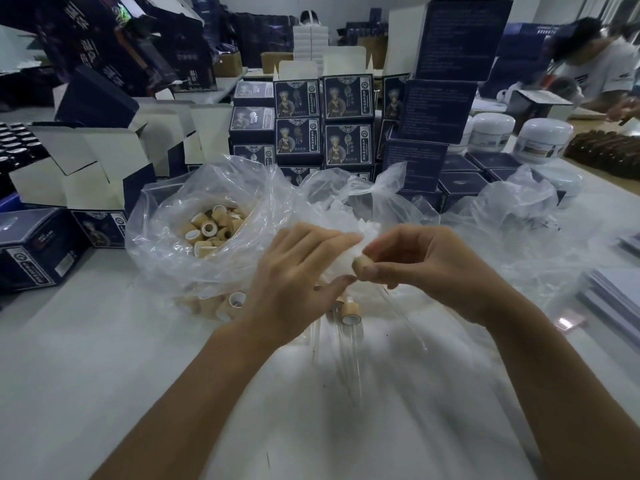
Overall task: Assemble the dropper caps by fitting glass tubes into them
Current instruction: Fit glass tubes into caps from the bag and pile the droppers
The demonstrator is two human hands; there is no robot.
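I see a clear bag (207, 216) at ten o'clock from my hands, open at the top and holding a heap of tan caps (213, 230); more caps (221, 304) lie pressed against its lower wall at about eight o'clock. A second bag (363, 192), crumpled, sits at twelve o'clock, its contents too blurred to tell, and a third (516, 206) lies at two o'clock.

My right hand (422, 268) pinches one cap (362, 265) between thumb and curled fingers. My left hand (301, 271) is relaxed, fingers fairly straight, its thumb tip just beside that cap; I cannot tell whether it holds a tube. Just below the hands, at six o'clock, a finished dropper (349, 311) lies on the table (104, 375) with glass tubes (343, 351) stretching toward me, faint against the white top.

Beyond the bags, at twelve o'clock, stacked navy boxes (325, 123) wall off the far side. Open cartons (93, 168) stand at ten o'clock, white jars (542, 140) at two o'clock, and another person (602, 64) works at the far right.
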